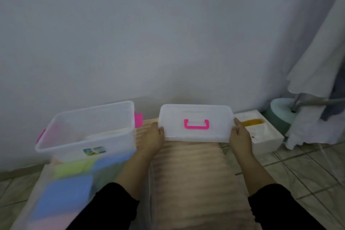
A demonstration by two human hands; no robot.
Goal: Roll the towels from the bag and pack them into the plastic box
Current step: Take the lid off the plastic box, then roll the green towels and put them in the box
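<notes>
In the head view, the clear plastic lid with a pink handle (pixel 196 123) could slip or tip, since only its short ends are held. The left hand (pixel 153 139) and right hand (pixel 240 135) pinch those ends, forearms outstretched. The open clear plastic box (pixel 87 129) stands at the beige ribbed mat's (pixel 190 183) far-left corner, behind folded towels in a clear bag (pixel 65 190).

Dim, flat, bluish light w/ soft shadows; whole frame soft, motion blur bottom-left, wide-angle bending at edges.
</notes>
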